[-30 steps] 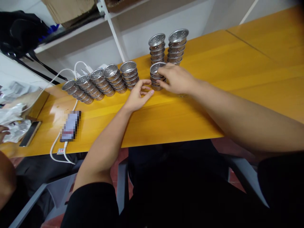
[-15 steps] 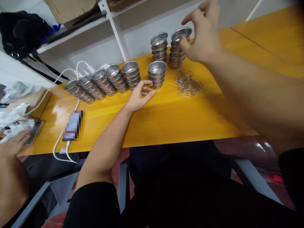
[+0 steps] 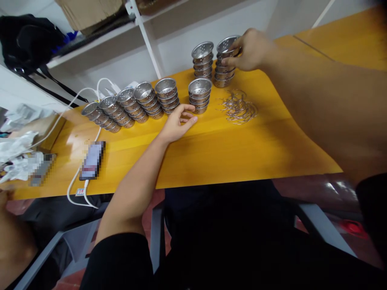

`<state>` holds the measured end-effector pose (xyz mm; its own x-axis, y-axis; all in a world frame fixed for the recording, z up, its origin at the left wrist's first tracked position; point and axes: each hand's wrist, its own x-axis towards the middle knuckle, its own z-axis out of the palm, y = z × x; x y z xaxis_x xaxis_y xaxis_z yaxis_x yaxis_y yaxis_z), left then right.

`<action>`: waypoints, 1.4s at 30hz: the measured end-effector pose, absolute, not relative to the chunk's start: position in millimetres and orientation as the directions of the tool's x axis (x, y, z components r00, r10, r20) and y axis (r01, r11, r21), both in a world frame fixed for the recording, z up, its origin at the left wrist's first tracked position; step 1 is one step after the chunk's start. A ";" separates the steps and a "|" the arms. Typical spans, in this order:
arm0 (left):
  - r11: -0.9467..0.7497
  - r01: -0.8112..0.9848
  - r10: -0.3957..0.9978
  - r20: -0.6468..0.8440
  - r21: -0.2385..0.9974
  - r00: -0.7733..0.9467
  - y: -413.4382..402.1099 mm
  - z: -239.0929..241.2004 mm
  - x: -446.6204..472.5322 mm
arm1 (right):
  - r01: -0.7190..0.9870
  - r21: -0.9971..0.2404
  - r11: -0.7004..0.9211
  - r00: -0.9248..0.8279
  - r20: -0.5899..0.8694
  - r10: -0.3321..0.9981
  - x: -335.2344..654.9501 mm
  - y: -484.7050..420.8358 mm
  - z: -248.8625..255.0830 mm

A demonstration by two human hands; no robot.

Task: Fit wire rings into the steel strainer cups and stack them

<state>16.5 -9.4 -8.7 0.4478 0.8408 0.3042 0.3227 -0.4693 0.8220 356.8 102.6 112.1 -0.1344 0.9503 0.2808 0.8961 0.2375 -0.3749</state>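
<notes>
Look at this yellow surface (image 3: 229,157), and it's busy! Five stacks of perforated metal cups (image 3: 134,108) line up on the left, a single stack (image 3: 200,94) stands mid-surface, two rear stacks (image 3: 202,60) behind; curved wires (image 3: 238,108) heap nearby, and a phone (image 3: 92,160) lies left.

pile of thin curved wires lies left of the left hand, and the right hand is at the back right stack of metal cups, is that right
Not quite: in the head view the pile of thin curved wires lies to the right of the left hand. The right hand is at the back right stack of metal cups, as you say.
</notes>
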 end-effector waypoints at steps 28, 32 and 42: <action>-0.447 0.300 0.849 0.295 0.843 0.438 -7.3 -9.6 13.5 | 0.738 -0.489 0.465 -0.174 0.528 0.831 381.1 103.6 46.4; -0.444 0.292 0.849 0.294 0.847 0.439 -7.5 -10.3 13.7 | 0.802 -0.540 0.255 -0.008 0.418 0.908 375.2 119.9 58.6; -0.429 0.325 0.858 0.267 0.843 0.439 -11.4 -7.1 16.1 | 0.878 -0.175 0.446 -0.317 0.484 0.816 334.2 111.4 104.7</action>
<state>16.1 -11.4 -7.1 0.4392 0.8578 0.2669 0.3246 -0.4285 0.8432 334.2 111.4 104.7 -0.3172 0.8156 0.4839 0.8779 0.4455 -0.1754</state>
